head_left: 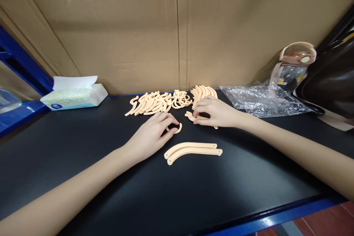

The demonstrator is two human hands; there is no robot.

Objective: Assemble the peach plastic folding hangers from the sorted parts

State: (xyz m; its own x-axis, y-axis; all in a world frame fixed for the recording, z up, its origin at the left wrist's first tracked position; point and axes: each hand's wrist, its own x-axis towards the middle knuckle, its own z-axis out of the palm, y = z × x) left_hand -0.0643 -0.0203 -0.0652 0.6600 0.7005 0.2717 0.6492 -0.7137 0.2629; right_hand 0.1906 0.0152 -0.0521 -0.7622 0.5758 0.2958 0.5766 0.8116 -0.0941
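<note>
My left hand (153, 132) is closed in a pinch around a small C-shaped, beige piece (180, 128) lying at the table surface; the fingertips cover part of it. To the right, my right hand (214, 113) has its thumb and fingers closed on a beige curved piece (190, 116) at the table, partly hidden under the palm. Two longer curved beige strips (193, 151), with a small hole at each end, lie side by side in front of both hands.
Behind the hands lie a heap of S-shaped beige pieces (152, 102), several ring-like pieces (181, 99) and a row of curved strips (203, 91). A tissue pack (74, 96) stands left; a clear plastic bag (257, 99) and a drink bottle (293, 72) are right.
</note>
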